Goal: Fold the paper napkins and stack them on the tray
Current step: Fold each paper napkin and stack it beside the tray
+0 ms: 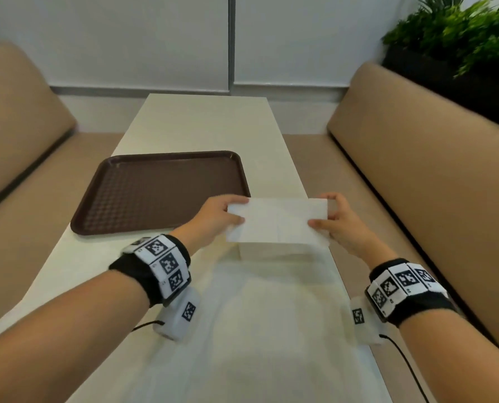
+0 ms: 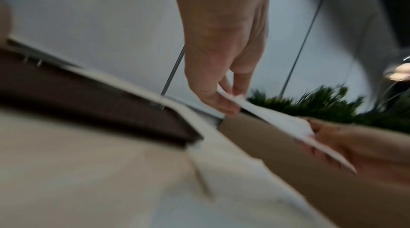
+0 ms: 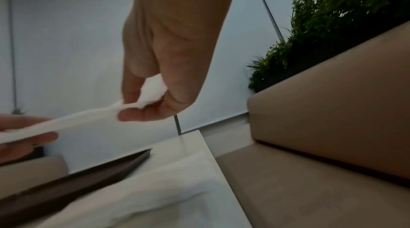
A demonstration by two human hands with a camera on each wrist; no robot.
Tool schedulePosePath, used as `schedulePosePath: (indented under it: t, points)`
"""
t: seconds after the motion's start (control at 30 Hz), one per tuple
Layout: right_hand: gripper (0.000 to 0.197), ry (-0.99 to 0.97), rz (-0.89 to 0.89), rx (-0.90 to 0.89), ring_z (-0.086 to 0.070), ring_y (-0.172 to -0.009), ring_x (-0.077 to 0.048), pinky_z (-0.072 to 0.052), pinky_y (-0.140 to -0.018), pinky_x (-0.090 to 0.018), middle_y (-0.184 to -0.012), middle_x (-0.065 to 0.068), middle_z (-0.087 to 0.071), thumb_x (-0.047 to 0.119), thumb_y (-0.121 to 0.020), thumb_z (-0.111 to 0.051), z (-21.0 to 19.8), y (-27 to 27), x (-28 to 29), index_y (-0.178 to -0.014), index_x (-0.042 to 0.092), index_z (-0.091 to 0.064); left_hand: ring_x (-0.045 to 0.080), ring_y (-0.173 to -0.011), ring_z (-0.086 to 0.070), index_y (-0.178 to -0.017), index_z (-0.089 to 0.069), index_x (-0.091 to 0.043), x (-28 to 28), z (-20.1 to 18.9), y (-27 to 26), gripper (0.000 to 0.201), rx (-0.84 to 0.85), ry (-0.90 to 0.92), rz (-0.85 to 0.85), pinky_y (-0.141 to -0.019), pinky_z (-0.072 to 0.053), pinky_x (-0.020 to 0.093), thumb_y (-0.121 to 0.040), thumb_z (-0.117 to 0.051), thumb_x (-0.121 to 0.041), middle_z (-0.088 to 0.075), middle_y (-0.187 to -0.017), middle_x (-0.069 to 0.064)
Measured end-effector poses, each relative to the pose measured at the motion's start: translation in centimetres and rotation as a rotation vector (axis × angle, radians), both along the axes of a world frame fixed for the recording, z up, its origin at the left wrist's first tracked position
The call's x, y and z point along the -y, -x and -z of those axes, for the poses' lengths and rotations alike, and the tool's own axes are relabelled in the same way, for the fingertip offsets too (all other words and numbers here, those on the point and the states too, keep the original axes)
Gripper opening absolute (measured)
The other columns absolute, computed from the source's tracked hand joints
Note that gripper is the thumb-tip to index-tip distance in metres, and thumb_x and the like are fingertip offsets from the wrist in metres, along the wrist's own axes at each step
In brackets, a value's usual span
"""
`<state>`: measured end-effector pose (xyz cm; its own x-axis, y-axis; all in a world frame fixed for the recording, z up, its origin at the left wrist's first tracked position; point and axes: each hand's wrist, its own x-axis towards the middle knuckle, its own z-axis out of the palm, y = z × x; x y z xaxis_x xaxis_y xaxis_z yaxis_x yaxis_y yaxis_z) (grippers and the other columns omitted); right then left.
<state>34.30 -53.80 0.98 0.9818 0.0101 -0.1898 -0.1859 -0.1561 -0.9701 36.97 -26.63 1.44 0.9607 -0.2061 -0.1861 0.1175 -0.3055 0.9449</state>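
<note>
A white folded paper napkin (image 1: pixel 277 221) hangs level above the table, stretched between both hands. My left hand (image 1: pixel 222 216) pinches its left end between thumb and fingers. My right hand (image 1: pixel 337 219) pinches its right end the same way. The left wrist view shows the napkin (image 2: pixel 279 119) edge-on, and so does the right wrist view, napkin (image 3: pixel 73 123). A brown textured tray (image 1: pixel 161 193) lies on the table to the left of the hands and holds nothing. More white napkins (image 1: pixel 271 309) lie spread flat on the table beneath and before my hands.
The long cream table (image 1: pixel 201 126) runs away from me between two tan bench seats (image 1: pixel 434 158). A green plant (image 1: pixel 457 33) stands behind the right bench. A grey-white wall closes the far end.
</note>
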Motion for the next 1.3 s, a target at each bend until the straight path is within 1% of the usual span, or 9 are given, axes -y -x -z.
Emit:
schedulePosePath:
  t: [0.2,0.43,0.53,0.67,0.73,0.87,0.97,1.13,1.3]
  points:
    - [0.022,0.445,0.211,0.098,-0.057,-0.082,-0.023,-0.046,-0.063,-0.027,-0.098,-0.008,-0.062,0.004,-0.087,-0.06,4.2,-2.9,-0.6,-0.106,0.013,-0.055,0.022,-0.104,-0.057,-0.112,-0.068,-0.008,3.0,6.0,-1.4,0.031,-0.031,-0.065,-0.176,-0.097,-0.046,0.031,-0.084,-0.064,0.004,-0.061,-0.118,0.011]
    - [0.058,0.622,0.227,0.15,-0.049,-0.104,-0.022,-0.037,-0.082,-0.024,-0.12,-0.009,-0.048,-0.007,-0.082,-0.056,6.7,-2.7,-1.8,-0.133,0.015,-0.04,0.024,-0.111,-0.056,-0.118,-0.065,-0.007,4.2,7.6,-2.2,0.037,0.087,-0.3,-0.119,-0.089,-0.042,0.022,-0.082,-0.067,0.001,-0.061,-0.124,0.011]
    - [0.061,0.672,0.188,0.164,-0.042,-0.08,-0.014,-0.036,-0.063,-0.017,-0.109,-0.003,-0.035,-0.016,-0.077,-0.042,6.6,-2.5,-2.5,-0.126,0.022,-0.044,0.025,-0.115,-0.055,-0.12,-0.064,-0.009,4.3,7.7,-2.0,0.039,0.102,-0.391,-0.073,-0.095,-0.041,0.024,-0.082,-0.068,-0.001,-0.06,-0.127,0.009]
    - [0.039,0.709,0.211,0.109,-0.036,-0.069,-0.01,-0.035,-0.048,-0.01,-0.09,0.003,-0.032,-0.017,-0.076,-0.036,7.5,-3.0,-2.3,-0.103,0.002,-0.057,0.024,-0.112,-0.056,-0.12,-0.064,-0.008,4.0,8.0,-1.9,0.038,0.12,-0.413,-0.067,-0.092,-0.041,0.023,-0.083,-0.068,-0.003,-0.062,-0.124,0.009]
    - [0.028,0.743,0.179,0.046,-0.042,-0.083,-0.017,-0.037,-0.058,-0.009,-0.089,0.008,-0.035,-0.006,-0.083,-0.043,7.3,-3.0,-2.5,-0.105,0.001,-0.059,0.026,-0.117,-0.053,-0.119,-0.065,-0.01,3.9,8.1,-1.8,0.036,0.139,-0.462,-0.05,-0.094,-0.04,0.025,-0.084,-0.068,-0.008,-0.06,-0.125,0.01]
    - [0.032,1.203,-0.036,-0.216,-0.025,-0.129,-0.034,-0.027,-0.104,-0.042,-0.14,-0.008,-0.024,0.025,-0.09,-0.053,4.0,-1.7,-3.6,-0.122,0.029,-0.058,0.028,-0.122,-0.034,-0.126,-0.057,-0.029,3.3,6.8,-0.5,0.044,0.127,-0.742,0.042,-0.099,-0.036,0.034,-0.084,-0.066,-0.041,-0.039,-0.126,0.008]
    - [0.048,1.207,-0.17,-0.2,-0.015,-0.139,-0.035,-0.021,-0.112,-0.046,-0.153,-0.009,-0.012,0.041,-0.092,-0.053,0.5,1.2,-4.3,-0.138,0.036,-0.042,0.024,-0.115,-0.037,-0.122,-0.059,-0.029,1.0,4.4,1.7,0.038,0.112,-0.614,0.017,-0.096,-0.037,0.031,-0.086,-0.064,-0.039,-0.036,-0.118,0.005]
    - [0.05,0.934,-0.612,-0.031,-0.048,-0.121,-0.018,-0.039,-0.101,-0.028,-0.129,0.002,-0.052,0.046,-0.088,-0.061,-1.0,8.6,-8.2,-0.13,0.023,-0.053,0.016,-0.077,-0.054,-0.098,-0.069,-0.022,-5.3,0.6,8.7,0.012,0.109,-0.226,-0.023,-0.056,-0.041,0.013,-0.091,-0.06,-0.018,-0.057,-0.086,-0.002]
    - [0.085,1.194,-0.682,-0.115,-0.046,-0.111,-0.024,-0.041,-0.092,-0.035,-0.123,-0.004,-0.049,0.064,-0.066,-0.072,2.0,12.3,-13.2,-0.128,0.014,-0.043,0.007,-0.07,-0.06,-0.093,-0.071,-0.027,-10.1,-0.7,16.6,0.017,0.062,-0.081,-0.108,-0.064,-0.043,0.02,-0.092,-0.058,-0.015,-0.066,-0.091,0.002]
